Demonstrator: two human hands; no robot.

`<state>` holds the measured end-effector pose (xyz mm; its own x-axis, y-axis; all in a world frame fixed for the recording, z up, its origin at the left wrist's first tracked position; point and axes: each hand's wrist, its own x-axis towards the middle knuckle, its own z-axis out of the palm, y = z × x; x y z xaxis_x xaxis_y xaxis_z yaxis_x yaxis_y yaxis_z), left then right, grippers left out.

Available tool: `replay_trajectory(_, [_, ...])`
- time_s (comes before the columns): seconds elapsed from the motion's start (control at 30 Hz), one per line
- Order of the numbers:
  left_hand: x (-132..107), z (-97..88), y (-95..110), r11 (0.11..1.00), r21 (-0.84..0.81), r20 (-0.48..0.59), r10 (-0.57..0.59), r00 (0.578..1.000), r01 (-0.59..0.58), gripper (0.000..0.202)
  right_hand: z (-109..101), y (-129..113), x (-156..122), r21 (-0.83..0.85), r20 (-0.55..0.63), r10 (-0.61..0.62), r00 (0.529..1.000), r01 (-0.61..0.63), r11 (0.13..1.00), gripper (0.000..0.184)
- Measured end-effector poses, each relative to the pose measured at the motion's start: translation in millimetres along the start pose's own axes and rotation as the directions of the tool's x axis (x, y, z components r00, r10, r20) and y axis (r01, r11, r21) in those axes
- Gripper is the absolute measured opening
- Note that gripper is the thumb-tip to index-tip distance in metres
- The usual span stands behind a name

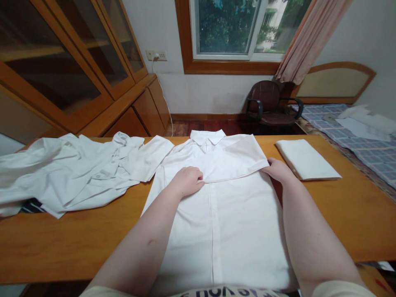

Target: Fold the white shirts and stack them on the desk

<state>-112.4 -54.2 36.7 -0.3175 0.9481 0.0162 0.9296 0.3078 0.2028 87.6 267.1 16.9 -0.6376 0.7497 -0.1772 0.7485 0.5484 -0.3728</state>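
Note:
A white button-up shirt (244,227) lies front up on the table, its collar (208,137) pointing away from me. The sleeve on the right (236,159) is laid across the chest, while the other sleeve (159,150) sticks out to the left. My left hand (189,180) is closed at the middle of the chest, fingertips pinching the near edge of the folded-over sleeve. At that edge's right end, my right hand (276,168) pinches the fabric between thumb and fingers; some of its fingers are hidden.
Rumpled white shirts (83,173) are heaped on the left of the wooden table (346,214). A neatly folded white garment (306,159) lies to the right. Beyond stand a brown armchair (267,103), a glass-door cabinet (93,78) and a bed (349,123).

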Motion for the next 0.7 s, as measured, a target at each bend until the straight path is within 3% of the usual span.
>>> replay_trajectory(0.13, [2.2, 1.8, 0.6, 0.996, -0.085, -0.018, 0.026, 1.0, -0.027, 0.022, -6.7, 3.5, -4.8, 0.301, 0.088, -0.13, 0.988, 0.098, 0.948, 0.059])
replay_trajectory(0.23, [5.3, 6.7, 1.0, 0.987, -0.141, -0.031, 0.072, 0.997, -0.076, 0.022, -5.1, 3.6, -5.4, 0.483, 0.0, -0.112, 0.994, 0.098, 0.87, 0.048])
replay_trajectory(0.33, [8.2, 12.0, -0.1, 0.985, -0.146, -0.03, 0.094, 0.995, -0.098, 0.013, 1.2, 3.4, -1.3, 0.454, -0.135, 0.062, 0.989, 0.006, 0.891, 0.046])
replay_trajectory(0.4, [9.0, 13.3, -1.3, 0.985, -0.133, -0.037, 0.102, 0.994, -0.107, 0.013, 5.1, 5.0, 2.6, 0.412, -0.158, 0.106, 0.982, -0.032, 0.911, 0.043])
replay_trajectory(0.7, [2.4, -2.7, -0.1, 0.994, -0.09, -0.089, 0.055, 0.995, -0.063, 0.013, 10.3, 12.6, 9.5, 0.445, -0.163, 0.067, 0.984, 0.013, 0.895, 0.044])
